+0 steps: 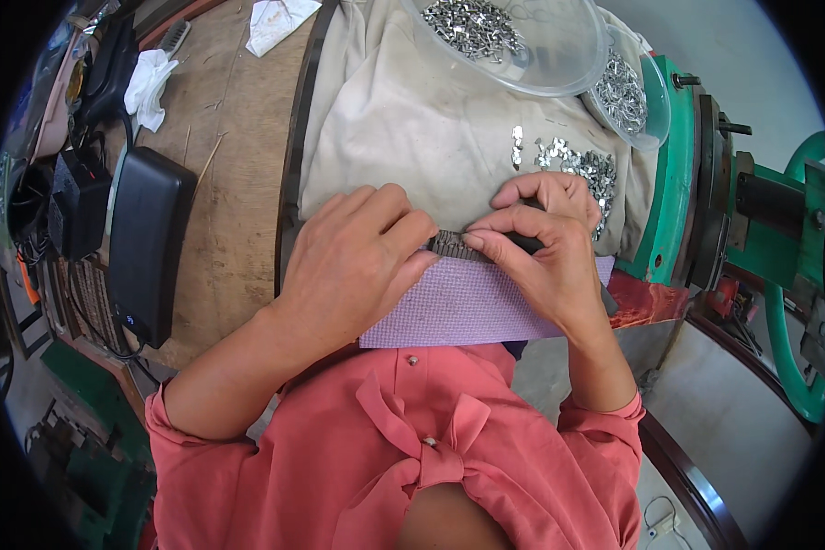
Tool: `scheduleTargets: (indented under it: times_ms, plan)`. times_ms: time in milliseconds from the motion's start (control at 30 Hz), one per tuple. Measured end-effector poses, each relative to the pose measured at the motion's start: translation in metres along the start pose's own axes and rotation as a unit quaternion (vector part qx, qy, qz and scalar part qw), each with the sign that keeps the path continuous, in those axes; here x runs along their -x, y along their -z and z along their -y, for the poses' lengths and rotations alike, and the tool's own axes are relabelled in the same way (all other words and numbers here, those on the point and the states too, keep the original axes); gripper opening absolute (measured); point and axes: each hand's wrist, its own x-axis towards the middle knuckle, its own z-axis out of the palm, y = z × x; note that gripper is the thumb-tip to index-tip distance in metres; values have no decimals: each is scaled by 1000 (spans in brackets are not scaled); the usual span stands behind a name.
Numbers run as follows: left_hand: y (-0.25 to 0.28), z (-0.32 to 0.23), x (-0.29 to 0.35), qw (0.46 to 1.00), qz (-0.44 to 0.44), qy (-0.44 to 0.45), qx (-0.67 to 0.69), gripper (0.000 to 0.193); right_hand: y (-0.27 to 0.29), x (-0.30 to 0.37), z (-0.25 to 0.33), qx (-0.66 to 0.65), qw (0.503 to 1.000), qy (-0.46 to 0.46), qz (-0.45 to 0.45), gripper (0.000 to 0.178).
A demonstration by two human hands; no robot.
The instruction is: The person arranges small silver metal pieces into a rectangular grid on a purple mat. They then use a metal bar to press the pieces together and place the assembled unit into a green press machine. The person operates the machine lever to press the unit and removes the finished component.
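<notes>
A short dark grey strip with a row of fine ridges [456,246] lies at the far edge of a purple woven mat [467,307]. My left hand [353,252] is closed, its thumb and forefinger pinching the strip's left end. At the strip's right end, my right hand [555,243] has thumb and forefinger pressed together; what is between those fingertips is too small to tell. A dark object [526,241], partly hidden, shows inside my right hand. Small shiny metal pieces [577,163] lie loose on the beige cloth [394,119], just beyond that hand.
Two clear plastic tubs, a larger one [559,78] and a smaller one [655,128], hold shiny metal pieces at the back. Green machinery [660,183] stands on the right. On the wooden board [238,137] at left lie a black power pack [151,238] and crumpled tissue [148,90].
</notes>
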Motion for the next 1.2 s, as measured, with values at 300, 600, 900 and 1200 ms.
scheduleTargets:
  times_ms: [300,600,900,1200]
  plan:
    - [-1,1,0,1000,0,-2,2,25,1,1,1,9,1000,-3,-9,15]
    - [-1,0,0,1000,-2,-1,-2,25,2,2,-2,12,1000,-10,-10,16]
    - [-1,1,0,1000,-2,-1,-2,25,5,4,-3,18,1000,-18,-5,17]
    - [-1,0,0,1000,-2,0,-4,25,6,4,-3,9,1000,-11,-4,17]
